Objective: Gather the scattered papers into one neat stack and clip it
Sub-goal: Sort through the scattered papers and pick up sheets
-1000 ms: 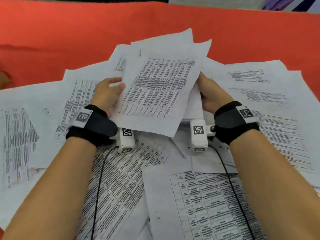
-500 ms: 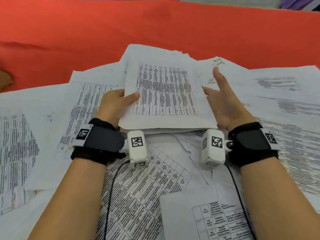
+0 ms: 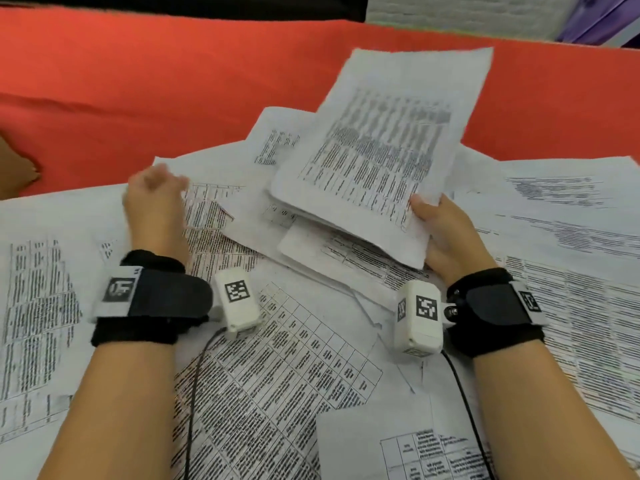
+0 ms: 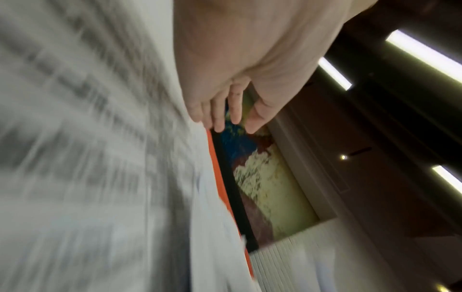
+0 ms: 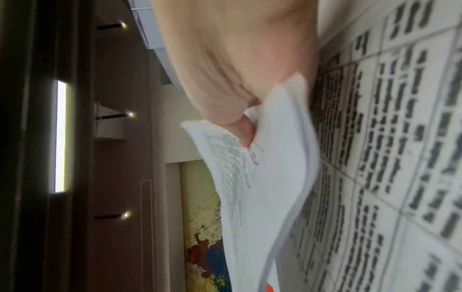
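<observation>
My right hand (image 3: 440,226) grips a gathered stack of printed papers (image 3: 377,157) by its near right corner, thumb on top, and holds it tilted up off the table. In the right wrist view the thumb (image 5: 246,134) presses on the stack (image 5: 265,177), whose edge bends. My left hand (image 3: 156,202) is blurred and lies with straight fingers over loose sheets (image 3: 214,216) at the left. In the left wrist view its fingers (image 4: 220,110) stretch along the scattered paper (image 4: 87,158) and hold nothing. No clip is in view.
Many loose printed sheets (image 3: 277,358) cover the near part of the red tablecloth (image 3: 138,81). More sheets (image 3: 571,237) spread to the right. A brown object (image 3: 17,168) shows at the left edge. Cables run from both wrist cameras.
The left hand let go of the stack and moved left onto loose sheets. The right hand took the stack by its corner and lifted it, tilted to the right.
</observation>
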Action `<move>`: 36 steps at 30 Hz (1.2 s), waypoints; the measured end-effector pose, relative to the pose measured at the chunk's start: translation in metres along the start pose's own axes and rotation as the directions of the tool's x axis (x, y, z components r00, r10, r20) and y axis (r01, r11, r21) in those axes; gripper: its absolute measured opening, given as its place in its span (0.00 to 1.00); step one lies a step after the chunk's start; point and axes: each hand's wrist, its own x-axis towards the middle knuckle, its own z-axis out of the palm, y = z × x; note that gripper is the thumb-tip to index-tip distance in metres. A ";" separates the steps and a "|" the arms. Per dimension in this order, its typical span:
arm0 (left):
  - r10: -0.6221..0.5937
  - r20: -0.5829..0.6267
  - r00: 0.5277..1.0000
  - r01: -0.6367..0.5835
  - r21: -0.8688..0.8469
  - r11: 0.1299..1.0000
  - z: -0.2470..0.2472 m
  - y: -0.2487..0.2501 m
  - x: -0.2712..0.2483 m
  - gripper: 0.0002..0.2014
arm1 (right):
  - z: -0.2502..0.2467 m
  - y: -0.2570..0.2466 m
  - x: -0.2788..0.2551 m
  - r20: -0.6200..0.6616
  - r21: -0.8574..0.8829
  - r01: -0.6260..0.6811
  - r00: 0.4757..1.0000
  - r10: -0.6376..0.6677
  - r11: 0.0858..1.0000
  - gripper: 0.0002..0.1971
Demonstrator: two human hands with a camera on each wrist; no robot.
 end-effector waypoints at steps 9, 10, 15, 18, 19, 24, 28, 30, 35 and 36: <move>-0.190 0.110 0.976 0.049 0.734 0.677 -0.056 0.000 0.030 0.36 | -0.003 0.004 0.011 -0.054 0.188 -0.022 0.998 0.033 0.982 0.23; -0.203 0.166 0.965 0.008 0.754 0.657 -0.053 0.002 0.027 0.35 | -0.003 0.005 0.011 -0.033 0.176 -0.018 0.999 0.025 0.984 0.22; -0.199 0.357 0.913 -0.087 0.646 0.758 -0.040 0.005 0.012 0.11 | -0.001 0.004 0.005 0.045 0.052 -0.030 0.999 0.027 0.998 0.19; 0.102 0.169 0.980 -0.177 0.520 0.835 -0.042 0.016 0.005 0.14 | 0.004 0.000 -0.003 0.029 0.036 -0.043 0.999 0.042 0.998 0.20; 0.209 0.076 0.975 -0.220 0.465 0.858 -0.045 0.024 0.003 0.15 | 0.005 -0.002 -0.006 0.009 0.028 -0.049 0.999 0.049 0.998 0.20; 0.529 -0.137 0.838 -0.481 0.272 0.833 -0.081 0.083 0.032 0.07 | 0.011 -0.018 -0.022 -0.085 -0.102 -0.070 0.994 0.061 0.992 0.21; 0.491 -0.244 0.836 -0.490 0.068 0.869 -0.130 0.060 0.195 0.28 | 0.018 -0.031 -0.048 -0.014 -0.174 -0.049 0.999 0.047 0.984 0.20; 0.464 -0.187 0.866 -0.452 0.107 0.886 -0.124 0.094 0.130 0.17 | 0.025 -0.037 -0.063 0.034 -0.208 -0.011 0.999 0.019 0.978 0.22; 0.366 0.196 0.910 -0.399 0.171 0.901 -0.080 0.112 -0.034 0.09 | 0.048 -0.043 -0.099 0.190 -0.320 -0.001 0.980 0.065 0.948 0.11; 0.323 0.205 0.924 -0.362 0.196 0.911 -0.076 0.100 -0.036 0.10 | 0.051 -0.042 -0.104 0.211 -0.357 0.003 0.974 0.077 0.934 0.10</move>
